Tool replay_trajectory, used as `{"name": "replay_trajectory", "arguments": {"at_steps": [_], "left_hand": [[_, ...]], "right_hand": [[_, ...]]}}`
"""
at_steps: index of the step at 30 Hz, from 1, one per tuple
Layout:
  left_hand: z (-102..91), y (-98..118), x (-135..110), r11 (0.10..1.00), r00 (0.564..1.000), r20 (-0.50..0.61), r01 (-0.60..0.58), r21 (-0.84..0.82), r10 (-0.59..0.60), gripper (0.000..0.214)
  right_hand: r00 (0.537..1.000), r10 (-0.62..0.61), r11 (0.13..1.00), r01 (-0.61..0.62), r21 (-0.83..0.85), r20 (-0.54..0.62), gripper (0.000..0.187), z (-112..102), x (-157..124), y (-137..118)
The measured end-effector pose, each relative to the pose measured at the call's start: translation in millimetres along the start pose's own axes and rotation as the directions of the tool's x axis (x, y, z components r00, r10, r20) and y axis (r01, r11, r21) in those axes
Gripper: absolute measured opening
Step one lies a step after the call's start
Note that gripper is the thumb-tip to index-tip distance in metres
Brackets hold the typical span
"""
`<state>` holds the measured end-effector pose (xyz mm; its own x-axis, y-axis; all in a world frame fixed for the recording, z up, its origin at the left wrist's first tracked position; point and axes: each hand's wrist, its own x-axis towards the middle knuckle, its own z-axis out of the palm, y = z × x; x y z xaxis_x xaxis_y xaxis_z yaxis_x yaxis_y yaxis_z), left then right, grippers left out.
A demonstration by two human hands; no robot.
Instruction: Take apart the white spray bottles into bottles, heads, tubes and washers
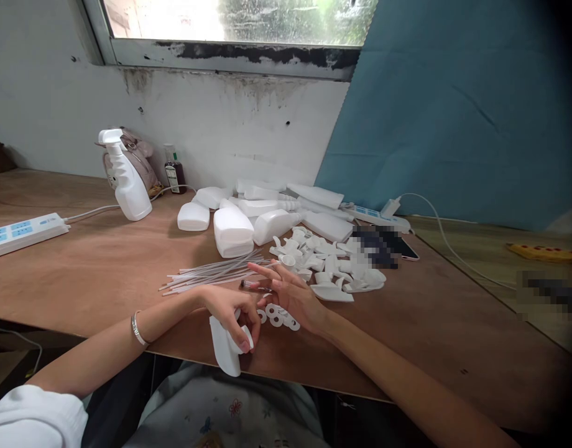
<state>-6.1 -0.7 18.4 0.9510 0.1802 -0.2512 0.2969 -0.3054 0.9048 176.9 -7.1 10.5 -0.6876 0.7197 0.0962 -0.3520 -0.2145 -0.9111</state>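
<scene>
My left hand [232, 314] is closed around a white plastic spray-trigger head [225, 351], held near the table's front edge. My right hand [288, 292] hovers just right of it with fingers stretched out, above several small white rings [279, 318]. Its fingertips lie close to a bundle of thin clear tubes [216, 274] and a small dark-tipped item [251, 285]. A heap of white trigger parts [327, 261] lies just beyond my right hand.
Several white bottles [249, 224] lie behind the parts. An assembled spray bottle [125, 177] stands at the back left beside a small dark bottle [174, 169]. A power strip [20, 231] sits at the left, another [377, 216] at the right, with a phone [400, 246].
</scene>
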Motion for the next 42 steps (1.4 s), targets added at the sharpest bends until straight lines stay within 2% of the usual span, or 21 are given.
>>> {"name": "replay_trajectory", "arguments": {"at_steps": [3,8,10,12,13,14,16,17,18,19,20,22,26,30,34,36,38,40,42], "left_hand": [[0.0,0,-1,1.0,1.0,-0.002,0.023,-0.021,-0.023,0.021],[-0.4,-4,-2,0.998,0.999,0.018,0.036,-0.041,-0.035,0.027],[-0.6,-5,-2,0.999,0.999,0.02,0.028,-0.039,-0.027,0.027],[-0.6,-4,-2,0.999,0.999,0.023,0.025,-0.038,-0.025,0.028],[-0.6,-4,-2,0.999,0.999,0.025,0.024,-0.039,-0.023,0.028],[-0.6,-3,-2,0.999,0.999,0.028,0.021,-0.041,-0.02,0.028],[-0.5,-3,-2,0.999,1.0,0.028,0.014,-0.052,-0.012,0.029],[-0.5,-3,-2,0.998,1.0,0.026,0.007,-0.062,-0.005,0.03],[-0.5,-4,-3,0.997,1.0,0.025,-0.002,-0.076,0.004,0.031],[-0.6,-4,-3,0.996,1.0,0.024,-0.01,-0.094,0.013,0.032],[-0.8,-5,-4,0.994,1.0,0.024,-0.016,-0.112,0.019,0.034],[-1.1,-7,-5,0.989,0.999,0.029,-0.018,-0.144,0.023,0.037],[-1.8,-7,-7,0.986,0.999,0.04,-0.014,-0.167,0.021,0.042],[-4.2,-1,-10,0.988,0.999,-0.001,-0.048,-0.149,0.049,0.045],[-10.0,5,-15,0.991,0.992,-0.048,-0.119,-0.066,0.116,0.041],[-12.5,6,-18,0.983,0.977,-0.137,-0.174,-0.057,0.165,0.037],[-13.9,6,-20,0.967,0.932,-0.284,-0.248,-0.049,0.225,0.034],[-14.2,4,-22,0.951,0.859,-0.435,-0.309,-0.015,0.272,0.034],[-13.6,3,-22,0.949,0.778,-0.56,-0.312,0.049,0.285,0.035]], "right_hand": [[0.999,-0.05,0.999,0.05,-0.012,-0.02,0.027,0,1,0],[0.993,-0.085,0.989,0.073,-0.128,-0.085,0.06,-3,3,0],[0.994,-0.104,0.972,0.091,-0.216,-0.047,0.063,-5,1,-1],[0.989,-0.147,0.9,0.138,-0.413,0.01,0.057,-6,-1,-1],[0.981,-0.19,0.809,0.182,-0.558,0.044,0.051,-7,-2,-1],[0.968,-0.236,0.664,0.227,-0.712,0.089,0.044,-8,-3,0],[0.935,-0.289,0.253,0.281,-0.926,0.205,0.032,-8,-4,2],[0.924,-0.285,0.055,0.281,-0.958,0.255,0.03,-9,-4,3],[0.92,-0.265,-0.101,0.271,-0.957,0.288,0.03,-9,-4,5],[0.923,-0.241,-0.211,0.252,-0.945,0.3,0.032,-9,-3,7],[0.929,-0.224,-0.284,0.227,-0.932,0.294,0.033,-9,-3,9],[0.937,-0.211,-0.367,0.187,-0.911,0.278,0.034,-11,-1,13],[0.932,-0.225,-0.437,0.163,-0.884,0.283,0.034,-17,1,20],[0.902,-0.27,-0.469,0.182,-0.864,0.336,0.033,-21,3,23],[0.851,-0.368,-0.43,0.202,-0.88,0.375,0.034,-19,2,19],[0.811,-0.452,-0.365,0.213,-0.906,0.373,0.037,-16,-1,15],[0.754,-0.554,-0.292,0.222,-0.93,0.353,0.042,-14,-3,11],[0.683,-0.651,-0.247,0.221,-0.943,0.33,0.046,-13,-7,7],[0.607,-0.727,-0.235,0.217,-0.947,0.319,0.044,-13,-9,4]]}}
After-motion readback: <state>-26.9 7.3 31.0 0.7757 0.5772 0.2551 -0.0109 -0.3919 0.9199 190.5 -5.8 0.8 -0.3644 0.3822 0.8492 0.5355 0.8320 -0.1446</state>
